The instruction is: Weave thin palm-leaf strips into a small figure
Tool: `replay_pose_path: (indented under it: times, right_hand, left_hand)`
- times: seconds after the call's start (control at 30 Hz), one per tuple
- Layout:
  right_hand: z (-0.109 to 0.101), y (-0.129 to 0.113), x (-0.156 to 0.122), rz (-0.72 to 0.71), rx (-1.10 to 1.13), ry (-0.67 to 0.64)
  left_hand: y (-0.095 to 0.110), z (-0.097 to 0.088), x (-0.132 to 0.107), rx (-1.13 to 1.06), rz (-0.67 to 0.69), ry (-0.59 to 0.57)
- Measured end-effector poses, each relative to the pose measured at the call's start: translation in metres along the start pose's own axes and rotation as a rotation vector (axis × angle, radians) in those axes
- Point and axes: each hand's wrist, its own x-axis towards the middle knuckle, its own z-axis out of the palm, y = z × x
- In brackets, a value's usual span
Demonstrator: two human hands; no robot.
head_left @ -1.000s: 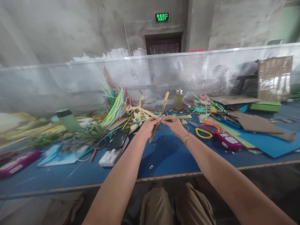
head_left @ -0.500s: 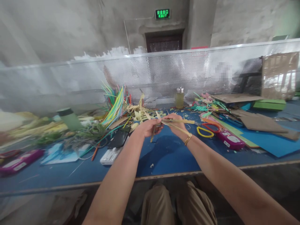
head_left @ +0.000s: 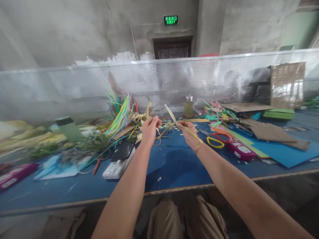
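Note:
My right hand [head_left: 188, 132] pinches a bundle of flat, pale yellow-green strips [head_left: 170, 113], like dried leaf or raffia. One strip points up and away, one slants down to the left, and others run back over the palm to the wrist. To its left, my left hand [head_left: 150, 128] is closed, thumb against fingers, apart from the right hand. A thin pale piece shows below its fingertips, but whether the hand grips it cannot be made out. Behind and beside the left hand lies a loose pile of similar pale strips [head_left: 140, 117].
Right of my hands lie scissors [head_left: 215, 142] with red and yellow handles, a purple box [head_left: 240, 149] and blue sheets [head_left: 286, 154]. On the left are a phone [head_left: 122, 150], a white device [head_left: 113, 170] and a green bottle [head_left: 68, 127]. A perforated metal screen [head_left: 174, 78] stands behind.
My hands have come apart, the left one moving left. The strips stay in my right hand, with one now pointing upward. The whole view has shifted slightly.

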Motion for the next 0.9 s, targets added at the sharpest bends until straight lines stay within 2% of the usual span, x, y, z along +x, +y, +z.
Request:
replay_pose_path:
  times: [0.13, 0.17, 0.2, 0.23, 0.3, 0.37, 0.47, 0.6, 0.7, 0.9]
  right_hand:
    - [-0.002, 0.002, 0.001, -0.018, 0.025, 0.058]
    - [-0.002, 0.002, 0.001, -0.022, 0.036, 0.068]
    - [-0.001, 0.002, 0.0, -0.022, 0.041, 0.072]
    - [0.0, 0.003, 0.0, -0.017, 0.039, 0.071]
    - [0.001, 0.003, -0.002, 0.005, 0.019, 0.05]
    - [0.002, 0.004, -0.003, 0.038, -0.016, 0.003]
    - [0.002, 0.006, -0.002, 0.048, -0.058, -0.05]
    - [0.001, 0.003, -0.003, 0.005, 0.003, -0.068]
    - [0.002, -0.003, -0.007, 0.048, -0.017, -0.08]
    - [0.002, -0.013, -0.013, -0.05, -0.131, -0.127]
  left_hand:
    - [0.001, 0.005, -0.014, 0.187, -0.287, -0.518]
    - [-0.002, 0.008, -0.017, 0.22, -0.334, -0.582]
    - [-0.005, 0.011, -0.02, 0.223, -0.354, -0.575]
    - [-0.009, 0.015, -0.021, 0.19, -0.345, -0.519]
    - [-0.017, 0.022, -0.023, 0.075, -0.265, -0.382]
    - [-0.024, 0.027, -0.022, -0.008, -0.206, -0.327]
    - [-0.03, 0.032, -0.022, -0.092, -0.195, -0.276]
    - [-0.032, 0.03, -0.021, -0.191, -0.267, -0.192]
    - [-0.033, 0.028, -0.018, -0.208, -0.282, -0.145]
    - [-0.038, 0.026, -0.013, -0.201, -0.268, -0.148]
